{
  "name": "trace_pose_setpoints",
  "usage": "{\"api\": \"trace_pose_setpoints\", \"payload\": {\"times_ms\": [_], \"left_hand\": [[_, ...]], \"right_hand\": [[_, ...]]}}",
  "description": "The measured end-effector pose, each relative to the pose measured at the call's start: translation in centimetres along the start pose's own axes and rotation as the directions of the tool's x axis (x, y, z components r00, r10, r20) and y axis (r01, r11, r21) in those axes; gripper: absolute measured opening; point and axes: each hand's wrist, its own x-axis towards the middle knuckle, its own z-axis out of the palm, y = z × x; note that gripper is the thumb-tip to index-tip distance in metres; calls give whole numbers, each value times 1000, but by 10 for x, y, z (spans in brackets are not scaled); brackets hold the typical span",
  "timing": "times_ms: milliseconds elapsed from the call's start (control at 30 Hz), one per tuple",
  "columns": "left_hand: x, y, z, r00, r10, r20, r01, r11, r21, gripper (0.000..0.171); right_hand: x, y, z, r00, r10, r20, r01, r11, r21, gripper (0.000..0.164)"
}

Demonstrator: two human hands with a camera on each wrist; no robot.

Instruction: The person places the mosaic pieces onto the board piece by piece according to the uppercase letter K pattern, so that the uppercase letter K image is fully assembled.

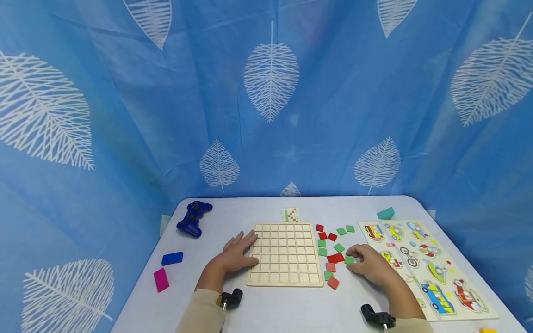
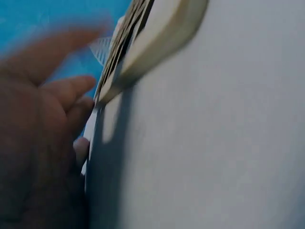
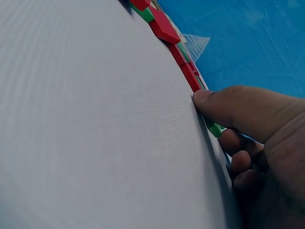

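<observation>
A wooden grid board (image 1: 285,283) with square recesses lies in the middle of the table. At its left edge rests my left hand (image 1: 237,253), fingers spread, thumb apart; the left wrist view shows the fingers (image 2: 71,90) close along the board's edge (image 2: 162,55). On the other side, my right hand (image 1: 370,263) pinches a green square tile (image 1: 349,260) low over the table between thumb and forefinger. Seen from the right wrist, that green tile (image 3: 213,128) shows just behind the thumb. Several red tiles (image 1: 333,283) and green tiles (image 1: 339,248) lie scattered between board and right hand.
Behind the board lies a small pattern card (image 1: 291,214). A vehicle picture puzzle (image 1: 433,273) covers the right side, with a teal block (image 1: 386,213) behind it. Toward the left are a blue game controller (image 1: 194,218), a blue block (image 1: 172,258) and a magenta block (image 1: 161,280).
</observation>
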Motion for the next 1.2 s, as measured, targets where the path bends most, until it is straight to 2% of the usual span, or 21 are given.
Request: {"api": "trace_pose_setpoints", "payload": {"times_ms": [100,267,600,867,1200], "left_hand": [[-1,-2,-2,998,7,56,-8,1000,16,102],[0,-4,-1,996,15,91,-19,999,40,114],[2,-1,1,997,10,76,-14,999,47,116],[-1,-1,0,996,-11,86,5,998,63,114],[1,0,0,995,-5,96,-5,995,97,112]], "right_hand": [[1,-1,0,1000,-4,-1,4,1000,-15,34],[2,-2,1,1000,-9,2,9,999,-36,30],[2,4,2,1000,-5,-14,5,999,-41,29],[0,2,0,1000,-6,-31,7,999,37,32],[5,-7,3,998,-35,-61,39,997,68,32]]}}
